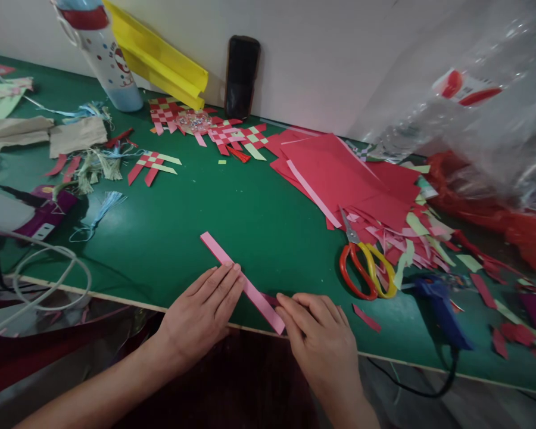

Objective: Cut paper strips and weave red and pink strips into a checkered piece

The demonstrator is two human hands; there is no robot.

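A pink paper strip [263, 304] lies slantwise at the front edge of the green table, its far end pointing up and left. My left hand [209, 298] rests flat across its middle, fingers stretched out side by side. At the strip's near end, my right hand [319, 328] has thumb and fingers pinched together. A darker red piece of paper strip [270, 300] sticks out from under the pink one towards those fingertips. Whether it is the same strip folded over, I cannot tell.
Scissors [366, 268] lie right of my hands, beside a blue glue gun [444, 310]. Red paper sheets [335, 167] and scraps are piled behind. Woven paper pieces [152, 164], tassels [100, 211], a bottle [102, 53] and a phone [241, 77] stand or lie further back.
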